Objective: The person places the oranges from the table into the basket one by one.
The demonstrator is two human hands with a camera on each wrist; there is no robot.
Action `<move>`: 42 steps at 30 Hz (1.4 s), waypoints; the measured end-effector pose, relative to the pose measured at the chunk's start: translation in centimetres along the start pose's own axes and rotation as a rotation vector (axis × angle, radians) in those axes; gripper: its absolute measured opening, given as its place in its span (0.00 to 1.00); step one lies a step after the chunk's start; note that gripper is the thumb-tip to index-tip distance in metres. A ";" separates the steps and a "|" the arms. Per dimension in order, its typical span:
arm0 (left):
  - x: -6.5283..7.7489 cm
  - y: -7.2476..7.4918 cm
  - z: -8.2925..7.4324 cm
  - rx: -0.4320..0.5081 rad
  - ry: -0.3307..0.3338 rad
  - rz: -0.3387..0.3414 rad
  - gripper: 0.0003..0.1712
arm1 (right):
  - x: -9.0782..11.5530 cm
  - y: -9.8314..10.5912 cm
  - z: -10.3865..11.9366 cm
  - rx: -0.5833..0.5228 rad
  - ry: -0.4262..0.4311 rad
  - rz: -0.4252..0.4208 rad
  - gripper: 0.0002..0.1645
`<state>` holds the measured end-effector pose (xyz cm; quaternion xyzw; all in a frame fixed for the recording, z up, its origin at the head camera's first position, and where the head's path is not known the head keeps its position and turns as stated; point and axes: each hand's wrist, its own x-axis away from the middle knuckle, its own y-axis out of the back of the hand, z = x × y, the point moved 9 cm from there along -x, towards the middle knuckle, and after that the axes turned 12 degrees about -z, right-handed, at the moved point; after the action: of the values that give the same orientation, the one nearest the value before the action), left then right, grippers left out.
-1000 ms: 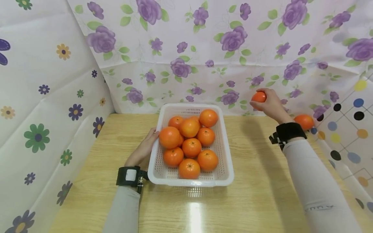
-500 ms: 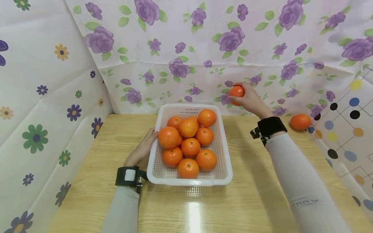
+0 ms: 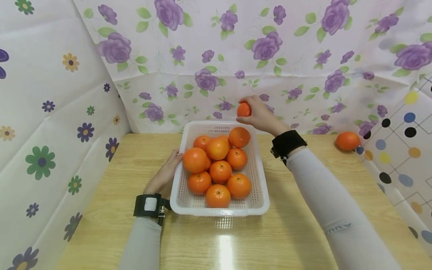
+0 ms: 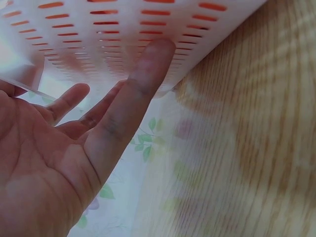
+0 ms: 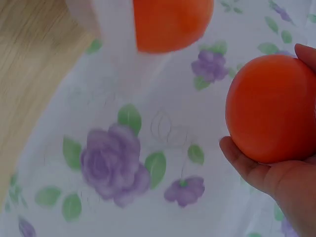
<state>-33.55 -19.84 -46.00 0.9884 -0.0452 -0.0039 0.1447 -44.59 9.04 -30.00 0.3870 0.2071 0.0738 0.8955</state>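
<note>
A white perforated plastic basket (image 3: 218, 211) stands on the table, heaped with several oranges (image 3: 221, 171). At its left side is my left hand (image 3: 166, 173); in the left wrist view the fingers (image 4: 118, 116) extend along the slotted outer wall, one fingertip touching it. My right hand (image 3: 259, 113) holds a smooth, reddish orange (image 3: 243, 109) between thumb and fingers, raised at the basket's far right corner. In the right wrist view this held orange (image 5: 274, 108) sits in the curled fingers, with another orange (image 5: 170, 22) in the basket near it.
One more orange (image 3: 347, 141) lies on the wooden table (image 3: 297, 225) at the far right, beside the dotted cloth. A purple-flowered cloth (image 3: 209, 48) hangs behind the table, and a white flowered cloth (image 3: 50, 142) borders the left.
My right hand has carried the orange leftward, from the table's right part to the basket's far edge. The left hand has stayed at the basket's left side.
</note>
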 end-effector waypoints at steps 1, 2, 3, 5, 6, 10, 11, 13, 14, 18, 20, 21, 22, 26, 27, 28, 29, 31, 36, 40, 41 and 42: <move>0.0 0.0 0.0 0.002 -0.001 -0.001 0.30 | -0.1 -0.4 0.3 0.008 0.006 0.012 0.39; 0.0 0.1 0.0 0.001 -0.002 0.000 0.29 | -0.2 -0.8 0.6 0.002 0.006 0.022 0.38; -0.1 0.1 0.1 0.003 0.001 -0.001 0.29 | -0.3 -1.2 0.9 -0.011 0.001 0.033 0.38; -0.1 0.1 0.1 0.006 0.005 -0.002 0.28 | -0.4 -1.8 1.3 -0.015 0.001 0.041 0.38; -0.1 0.1 0.2 0.008 0.007 -0.001 0.27 | -0.5 -2.0 1.6 -0.014 0.006 0.043 0.38; -0.2 0.0 0.2 0.010 0.008 0.000 0.27 | -0.9 -3.2 2.2 -0.014 0.026 0.056 0.38; -0.2 0.0 0.2 0.010 0.009 0.001 0.27 | -1.0 -3.5 2.4 -0.019 0.030 0.062 0.38; -0.1 0.1 0.2 0.012 0.011 0.002 0.28 | -1.1 -4.2 2.8 -0.037 0.032 0.081 0.38; -0.1 0.1 0.2 0.010 0.009 0.004 0.28 | -1.2 -4.5 3.0 -0.042 0.035 0.091 0.38; 0.0 0.1 0.2 0.019 0.008 0.005 0.28 | -1.5 -5.8 3.9 -0.047 0.050 0.126 0.39; 0.0 0.1 0.2 0.025 0.006 0.011 0.28 | -1.6 -6.4 4.2 -0.037 0.062 0.139 0.38; -0.1 0.0 0.2 0.032 0.010 0.011 0.28 | -1.7 -6.8 4.2 -0.030 0.065 0.146 0.38; -0.1 0.0 0.2 0.037 0.013 0.014 0.27 | -1.8 -7.1 4.2 -0.021 0.071 0.153 0.37; -0.1 -0.1 0.2 0.047 0.014 0.012 0.27 | -2.0 -8.4 4.2 -0.005 0.067 0.185 0.36; -0.1 -0.1 0.2 0.046 0.013 0.011 0.26 | -2.0 -8.7 4.2 -0.009 0.065 0.195 0.36; -0.1 -0.1 0.1 0.046 0.009 0.011 0.26 | -2.0 -9.0 4.2 -0.015 0.064 0.204 0.35; -0.1 -0.1 0.0 0.050 0.006 0.012 0.26 | -2.0 -9.3 4.3 -0.018 0.063 0.215 0.35; -0.1 -0.2 0.0 0.054 0.005 0.013 0.26 | -1.9 -9.9 4.2 -0.013 0.067 0.236 0.35; -0.1 -0.1 0.1 0.054 0.014 0.011 0.26 | -1.8 -11.1 4.1 0.017 0.079 0.259 0.36; -0.1 -0.1 0.1 0.064 0.012 0.017 0.26 | -1.8 -11.7 3.8 0.051 0.066 0.267 0.36; 0.0 -0.1 0.1 0.068 0.012 0.015 0.26 | -1.9 -11.9 3.8 0.060 0.062 0.269 0.36; 0.0 -0.1 0.1 0.069 0.013 0.012 0.26 | -1.9 -12.0 3.7 0.068 0.058 0.272 0.35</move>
<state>-33.55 -19.80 -46.09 0.9926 -0.0504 0.0052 0.1108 -45.04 -2.22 -35.81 0.4394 0.1807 0.1985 0.8572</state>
